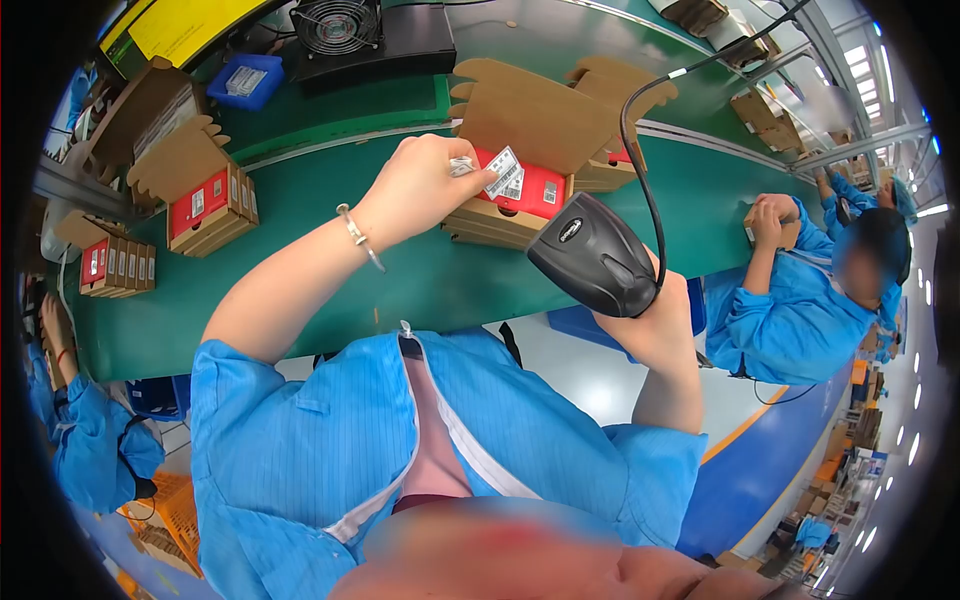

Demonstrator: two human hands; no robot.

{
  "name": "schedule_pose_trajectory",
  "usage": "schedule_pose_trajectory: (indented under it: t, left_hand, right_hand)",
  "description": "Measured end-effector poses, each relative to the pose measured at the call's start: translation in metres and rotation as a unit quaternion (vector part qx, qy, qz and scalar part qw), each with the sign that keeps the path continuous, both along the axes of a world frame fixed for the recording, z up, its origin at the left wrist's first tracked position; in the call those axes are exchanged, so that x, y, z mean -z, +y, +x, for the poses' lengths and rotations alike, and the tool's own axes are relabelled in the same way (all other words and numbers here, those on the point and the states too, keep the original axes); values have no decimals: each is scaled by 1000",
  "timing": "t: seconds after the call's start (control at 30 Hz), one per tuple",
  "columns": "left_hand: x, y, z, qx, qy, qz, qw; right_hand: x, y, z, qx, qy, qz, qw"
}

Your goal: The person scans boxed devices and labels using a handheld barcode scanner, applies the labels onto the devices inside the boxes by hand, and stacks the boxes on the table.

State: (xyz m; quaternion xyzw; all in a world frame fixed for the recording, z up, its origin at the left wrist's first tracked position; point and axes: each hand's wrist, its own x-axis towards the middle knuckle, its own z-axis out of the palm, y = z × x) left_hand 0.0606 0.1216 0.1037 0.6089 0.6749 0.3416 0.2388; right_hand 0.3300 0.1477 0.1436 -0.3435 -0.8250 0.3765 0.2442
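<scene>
My left hand [425, 185] pinches small white printed labels [505, 172] above an open cardboard box. Inside that box is a red box [535, 188] bearing a white label, and its brown flap [535, 110] stands raised behind. My right hand [650, 325] is wrapped round a black barcode scanner [590, 250], whose head is just in front of the red box. A black cable [632, 120] runs up from the scanner. Parts of the right fingers are hidden behind the scanner.
On the green table [340, 290] at left are stacked boxes with red tops [205, 205] and smaller ones [105, 262]. A blue tray [245, 82] and a fan [336, 25] sit behind. Co-workers [810, 290] sit at right; another person's arm [58, 335] is at far left.
</scene>
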Motion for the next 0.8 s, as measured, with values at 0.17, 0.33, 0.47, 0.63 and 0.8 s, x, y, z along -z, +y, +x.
schedule_pose_trajectory:
  t: [0.17, 0.33, 0.47, 0.63, 0.8]
  left_hand:
    - [16, 0, -8, -74, 22, 128, 989]
    - [86, -17, -33, -114, -298, -48, 946]
    - [140, -20, -2, -40, -203, -45, 977]
    - [122, -12, 28, -65, -137, -73, 986]
    - [169, 39, 42, 49, -298, -42, 952]
  right_hand:
    - [20, -1, 5, 6, 26, -57, 998]
    - [61, -14, -9, -57, 92, -117, 987]
    - [89, -16, -33, -119, 22, -154, 981]
    - [103, -5, -37, -80, 48, 1, 996]
    - [115, 16, -18, 8, 26, -24, 999]
